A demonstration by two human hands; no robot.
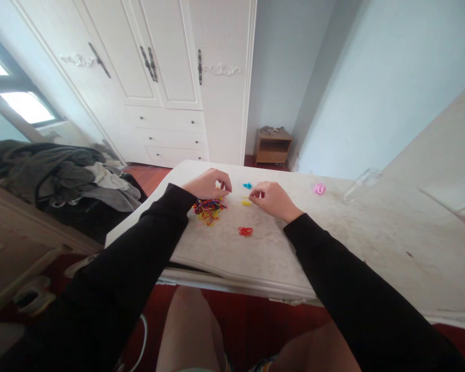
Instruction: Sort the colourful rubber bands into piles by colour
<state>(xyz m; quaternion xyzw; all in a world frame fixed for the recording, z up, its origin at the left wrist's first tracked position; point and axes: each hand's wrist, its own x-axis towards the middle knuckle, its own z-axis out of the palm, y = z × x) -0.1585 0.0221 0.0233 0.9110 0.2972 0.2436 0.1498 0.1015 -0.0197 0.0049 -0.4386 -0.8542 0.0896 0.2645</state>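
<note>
a: how is the grip formed?

b: at the right hand, thumb and finger are brought together, and a thin yellow band seems to be pinched at the tips. at the left hand, the fingers are curled toward the thumb; whether anything is gripped there cannot be told.

a: and where are the other bands to be found?

b: the mixed heap is spread just on the near side of the left hand and is partly hidden by it. a yellow group is laid just on the near side of the right hand's pinch, a blue group just beyond it. a red group is set nearer the body, a pink group well out to the right. all are borne by the white table.

a: how much can be judged done?

b: by the look of it, four colours have been set apart. yellow, red and dark pieces are still mingled in the heap, so a good share seems left to be separated.
</note>
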